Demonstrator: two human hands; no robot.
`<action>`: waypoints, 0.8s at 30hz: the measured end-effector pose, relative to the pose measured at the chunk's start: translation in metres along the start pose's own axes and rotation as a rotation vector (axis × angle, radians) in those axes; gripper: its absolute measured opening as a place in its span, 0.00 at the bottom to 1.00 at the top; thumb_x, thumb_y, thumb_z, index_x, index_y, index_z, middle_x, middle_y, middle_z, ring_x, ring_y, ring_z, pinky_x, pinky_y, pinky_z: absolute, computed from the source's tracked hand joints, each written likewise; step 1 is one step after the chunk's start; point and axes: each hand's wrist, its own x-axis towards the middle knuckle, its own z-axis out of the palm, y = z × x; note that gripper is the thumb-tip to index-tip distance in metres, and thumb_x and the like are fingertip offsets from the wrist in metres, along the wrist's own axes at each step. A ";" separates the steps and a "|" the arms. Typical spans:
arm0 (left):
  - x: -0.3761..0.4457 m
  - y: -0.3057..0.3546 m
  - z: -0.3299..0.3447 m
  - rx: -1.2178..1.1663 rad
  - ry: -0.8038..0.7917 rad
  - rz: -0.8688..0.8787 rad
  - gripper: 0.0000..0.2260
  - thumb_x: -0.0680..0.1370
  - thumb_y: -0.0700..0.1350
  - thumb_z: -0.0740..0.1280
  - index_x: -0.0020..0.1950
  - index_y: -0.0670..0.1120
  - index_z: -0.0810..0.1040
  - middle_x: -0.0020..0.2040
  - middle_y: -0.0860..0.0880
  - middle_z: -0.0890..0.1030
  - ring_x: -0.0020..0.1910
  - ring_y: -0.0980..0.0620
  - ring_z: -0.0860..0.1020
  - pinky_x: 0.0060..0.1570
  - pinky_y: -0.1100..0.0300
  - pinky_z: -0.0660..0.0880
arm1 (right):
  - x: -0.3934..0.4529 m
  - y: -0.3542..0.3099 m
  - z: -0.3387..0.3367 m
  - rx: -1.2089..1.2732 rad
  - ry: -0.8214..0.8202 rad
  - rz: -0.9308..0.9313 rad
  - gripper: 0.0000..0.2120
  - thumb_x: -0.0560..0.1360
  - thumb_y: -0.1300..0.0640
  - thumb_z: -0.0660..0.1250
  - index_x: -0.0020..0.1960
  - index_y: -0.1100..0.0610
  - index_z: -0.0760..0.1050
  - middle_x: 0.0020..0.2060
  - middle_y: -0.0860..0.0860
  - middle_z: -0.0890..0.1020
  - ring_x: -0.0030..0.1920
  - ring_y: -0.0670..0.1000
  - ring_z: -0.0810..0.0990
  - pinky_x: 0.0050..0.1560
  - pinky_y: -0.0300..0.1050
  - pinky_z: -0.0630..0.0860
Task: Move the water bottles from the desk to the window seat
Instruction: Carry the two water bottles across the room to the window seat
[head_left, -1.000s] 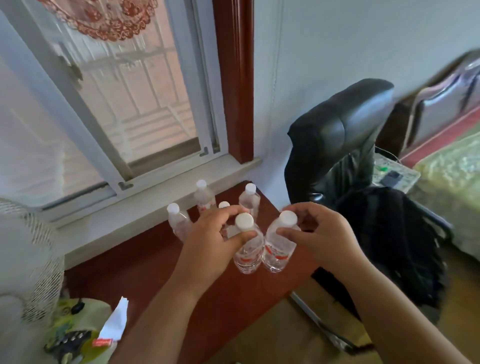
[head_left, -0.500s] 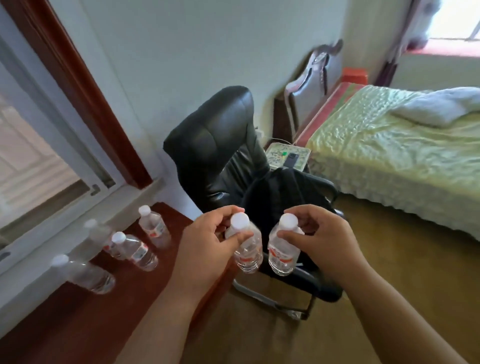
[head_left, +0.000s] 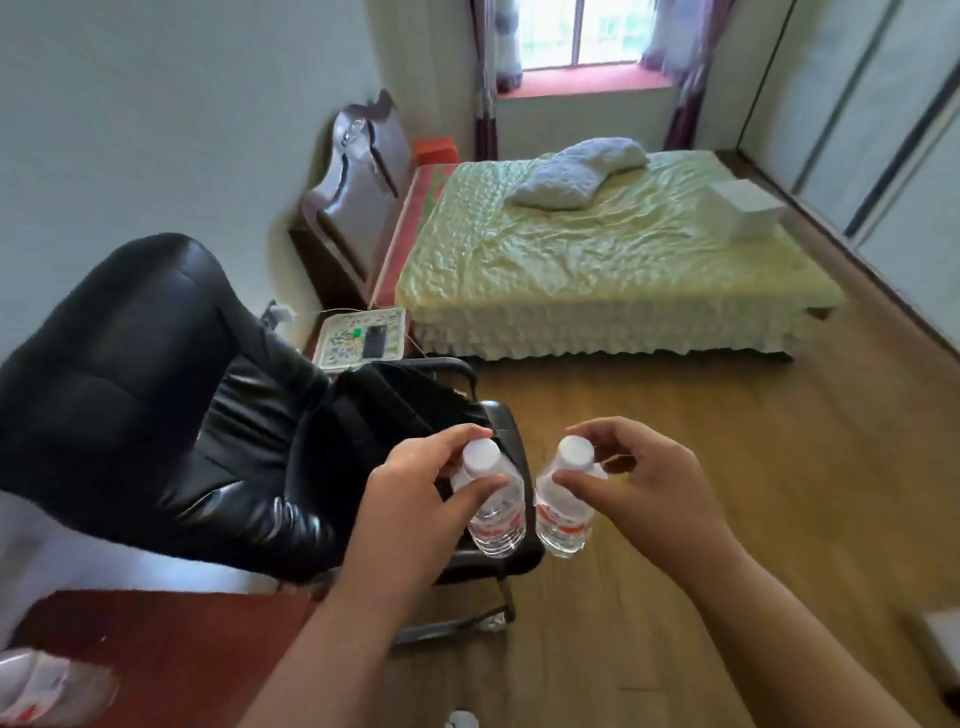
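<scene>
Mostly clear, left hand (head_left: 415, 499) pinching bottle (head_left: 496, 519), right hand (head_left: 644, 483) gripping 2nd bottle (head_left: 563, 519), labels blurred

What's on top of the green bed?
On the bed lie a crumpled grey-white pillow or blanket near the far end and a white box by its right edge. The cover hides whatever is under it.

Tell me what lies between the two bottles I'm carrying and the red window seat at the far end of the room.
The bed fills most of the line from the bottles in your left hand and right hand to the window seat. Bare floor runs along its right side toward the seat.
</scene>
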 end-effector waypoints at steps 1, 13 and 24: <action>0.009 0.003 0.006 0.012 -0.025 0.032 0.19 0.71 0.53 0.78 0.60 0.62 0.80 0.52 0.61 0.81 0.50 0.61 0.80 0.51 0.66 0.77 | -0.003 0.003 -0.006 -0.011 0.037 0.025 0.16 0.66 0.49 0.81 0.51 0.41 0.81 0.44 0.35 0.83 0.46 0.40 0.81 0.45 0.42 0.81; 0.076 0.013 0.046 -0.029 -0.322 0.347 0.19 0.70 0.55 0.77 0.60 0.60 0.81 0.49 0.67 0.78 0.51 0.64 0.77 0.52 0.68 0.75 | -0.037 0.010 -0.031 -0.070 0.425 0.292 0.16 0.67 0.51 0.81 0.52 0.43 0.81 0.44 0.37 0.84 0.47 0.39 0.80 0.43 0.31 0.75; 0.093 0.032 0.087 -0.064 -0.509 0.484 0.19 0.71 0.52 0.78 0.60 0.58 0.82 0.48 0.69 0.77 0.51 0.61 0.78 0.52 0.66 0.74 | -0.077 0.022 -0.042 -0.007 0.666 0.480 0.17 0.67 0.53 0.82 0.53 0.45 0.82 0.44 0.36 0.84 0.46 0.40 0.81 0.43 0.33 0.77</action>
